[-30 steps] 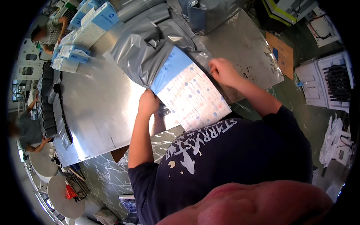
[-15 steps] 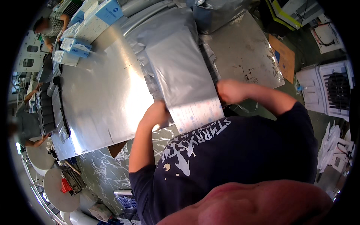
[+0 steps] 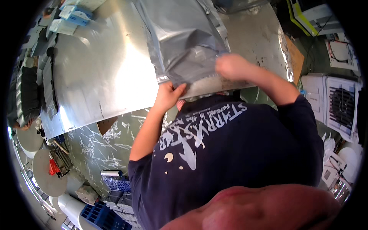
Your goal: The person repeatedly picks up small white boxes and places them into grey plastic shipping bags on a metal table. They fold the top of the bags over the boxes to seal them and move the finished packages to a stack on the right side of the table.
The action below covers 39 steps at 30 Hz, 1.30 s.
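Observation:
Grey plastic bags (image 3: 184, 38) lie in a stack on the metal table, their creased near end close to the front edge. At that end's left corner, my left hand (image 3: 167, 96) is closed on the plastic, thumb on top and fingers curled at the table edge. My right hand (image 3: 233, 67) makes a closed, slightly blurred fist at the right corner of the stack. Whatever its fingers hold is hidden. A small red-and-white patterned piece (image 3: 180, 104) shows below my left hand, against the dark shirt.
The shiny metal table (image 3: 96, 69) extends left, with blue-and-white boxes (image 3: 74, 15) at its far left. White scraps litter the floor (image 3: 92, 153). Blue crates (image 3: 103, 216) stand at lower left. A white vented unit (image 3: 333, 99) is on the right. Another person's hand (image 3: 25, 124) shows at far left.
The white patterned sheet stretched between my hands toward my body is mostly out of sight. My right hand has moved away from me. The whole view has shifted, so the table sits higher.

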### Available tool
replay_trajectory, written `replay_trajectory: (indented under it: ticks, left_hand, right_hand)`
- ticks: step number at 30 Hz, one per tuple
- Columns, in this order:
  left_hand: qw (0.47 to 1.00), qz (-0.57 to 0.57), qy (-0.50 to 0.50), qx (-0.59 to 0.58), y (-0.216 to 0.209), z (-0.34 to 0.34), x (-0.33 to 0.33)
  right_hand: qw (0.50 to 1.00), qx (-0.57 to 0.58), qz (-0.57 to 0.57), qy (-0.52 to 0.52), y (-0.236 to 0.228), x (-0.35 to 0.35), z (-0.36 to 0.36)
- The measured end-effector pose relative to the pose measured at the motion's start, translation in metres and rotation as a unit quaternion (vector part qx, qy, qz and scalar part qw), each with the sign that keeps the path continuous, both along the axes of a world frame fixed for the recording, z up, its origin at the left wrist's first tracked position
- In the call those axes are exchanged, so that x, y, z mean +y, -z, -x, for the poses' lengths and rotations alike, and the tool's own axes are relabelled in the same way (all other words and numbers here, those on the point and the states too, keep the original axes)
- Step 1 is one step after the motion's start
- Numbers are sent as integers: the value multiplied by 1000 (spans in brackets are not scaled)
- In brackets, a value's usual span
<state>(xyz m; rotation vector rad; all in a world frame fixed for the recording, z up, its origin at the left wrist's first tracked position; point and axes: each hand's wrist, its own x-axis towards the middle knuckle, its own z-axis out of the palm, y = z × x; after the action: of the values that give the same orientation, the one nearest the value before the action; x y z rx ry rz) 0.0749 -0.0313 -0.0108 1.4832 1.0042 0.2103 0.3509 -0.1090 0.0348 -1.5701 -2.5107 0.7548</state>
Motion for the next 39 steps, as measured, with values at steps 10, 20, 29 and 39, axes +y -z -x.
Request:
replay_trajectory:
  ticks: [10, 20, 29, 39]
  left_hand:
    - [996, 17, 57, -70, 0, 22, 11]
    - [634, -655, 382, 156, -68, 13, 49]
    - [943, 80, -287, -149, 21, -8, 8]
    - [927, -337, -69, -151, -60, -56, 61]
  right_hand:
    - [634, 684, 262, 247, 35, 18, 43]
    - [939, -208, -234, -144, -57, 12, -37]
    - [654, 489, 216, 535, 22, -3, -12]
    - [681, 586, 46, 436, -29, 16, -1]
